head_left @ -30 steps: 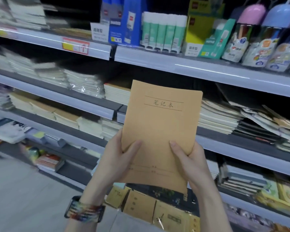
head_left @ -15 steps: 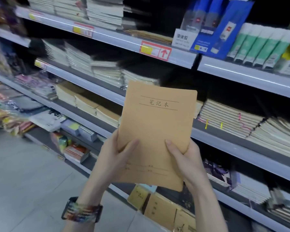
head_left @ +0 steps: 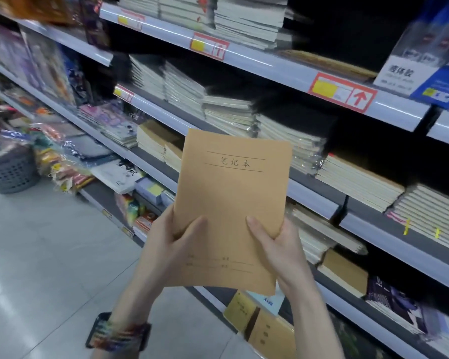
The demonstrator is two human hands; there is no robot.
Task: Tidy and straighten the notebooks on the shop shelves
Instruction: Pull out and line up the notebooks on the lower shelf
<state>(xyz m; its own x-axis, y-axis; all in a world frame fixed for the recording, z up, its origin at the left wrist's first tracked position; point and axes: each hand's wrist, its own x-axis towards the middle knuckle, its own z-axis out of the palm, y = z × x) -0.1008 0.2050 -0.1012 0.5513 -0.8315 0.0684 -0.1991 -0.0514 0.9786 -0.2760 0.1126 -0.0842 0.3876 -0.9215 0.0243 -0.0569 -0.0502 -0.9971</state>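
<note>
A thin brown kraft notebook (head_left: 231, 200) with black printed characters stands upright in front of me, held by both hands at its lower half. My left hand (head_left: 166, 244) grips its left edge, thumb on the cover. My right hand (head_left: 278, 247) grips the right edge, thumb lying across the cover. Behind it the shelves (head_left: 309, 193) carry stacks of notebooks: white-edged piles (head_left: 226, 110) on the middle tier and brown ones (head_left: 156, 141) just left of the held notebook.
More brown notebooks (head_left: 267, 330) stand on the bottom tier below my hands. A grey plastic basket (head_left: 11, 172) sits on the tiled floor (head_left: 49, 255) at the left, beside bagged goods. Red price tags (head_left: 342, 92) hang on the upper shelf edge.
My view has swung left along the shelves, so the stacks have slid to the right in view. Both hands keep the same hold on the brown notebook.
</note>
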